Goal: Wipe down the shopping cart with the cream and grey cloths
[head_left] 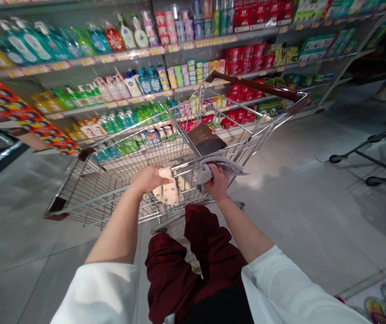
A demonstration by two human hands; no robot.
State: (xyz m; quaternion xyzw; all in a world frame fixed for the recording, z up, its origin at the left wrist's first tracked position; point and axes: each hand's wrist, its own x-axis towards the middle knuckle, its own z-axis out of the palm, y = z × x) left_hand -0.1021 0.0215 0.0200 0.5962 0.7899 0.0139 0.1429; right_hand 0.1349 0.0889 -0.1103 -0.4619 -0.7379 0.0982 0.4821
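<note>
Through the head camera I observe a wire shopping cart (92, 201) standing side-on, with its brown handle (263, 87) at the raised end. At the middle of the cart's near rail, my left hand (150, 177) grips a cream cloth (170, 189) marked with darker dots, the thumb laid across it; the cloth hangs over the near side of the cart. A second patch of similar dotted material (182, 182) shows just beside it, toward the cart's handle end; I cannot tell whether it is the same piece. Farther toward that end, at the near rail, my right hand (218, 180) is closed on a grey cloth (228, 165), which spreads out beyond the fingers; whether this hand also touches the cart I cannot tell. Inside the cart, close to the handle, lies a dark brown box (206, 139). Beyond the cart's far side run store shelves (122, 55) bearing pump bottles (27, 42) and red tubs (245, 58). On the near side of the cart are dark red trousers (172, 270). Well apart from its handle end stand black wheels (338, 159) on a metal frame (358, 155).
</note>
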